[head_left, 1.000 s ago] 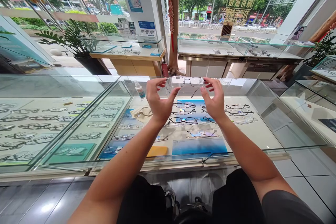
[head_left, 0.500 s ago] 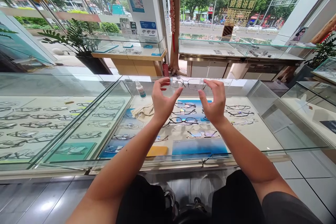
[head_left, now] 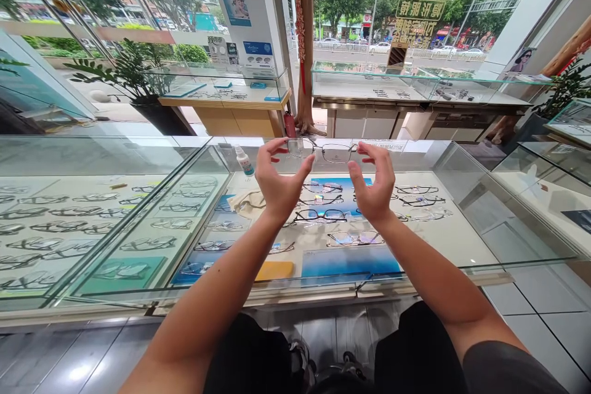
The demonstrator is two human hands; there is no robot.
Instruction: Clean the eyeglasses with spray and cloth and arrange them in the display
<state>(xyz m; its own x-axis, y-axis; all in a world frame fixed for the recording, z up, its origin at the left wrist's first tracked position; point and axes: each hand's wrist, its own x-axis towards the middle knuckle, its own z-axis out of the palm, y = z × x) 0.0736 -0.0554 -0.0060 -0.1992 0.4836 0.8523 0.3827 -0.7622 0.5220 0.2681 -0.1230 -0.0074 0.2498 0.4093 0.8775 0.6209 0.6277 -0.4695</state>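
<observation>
A pair of thin-rimmed eyeglasses [head_left: 337,153] is held up above the far part of the glass counter, its lenses side by side. My left hand [head_left: 279,183] grips the left end of the frame with its fingers, the thumb apart below. At the right end, the fingers of my right hand [head_left: 377,183] are closed on the frame, thumb lower. The temples are hard to make out. Beneath my hands, dark-framed glasses [head_left: 321,216] and several other pairs lie inside the showcase.
On the counter's left stands a spray bottle [head_left: 244,161], near a crumpled beige cloth [head_left: 248,202]. A yellow case [head_left: 274,270] and a blue gradient board [head_left: 349,263] lie near the front. Beyond are a wooden post [head_left: 304,43], another display case [head_left: 369,82] and a potted plant [head_left: 159,114].
The eyeglasses and my left hand have shifted a little to the left, and the lenses have turned slightly. My right hand has barely moved. Both hands keep their hold.
</observation>
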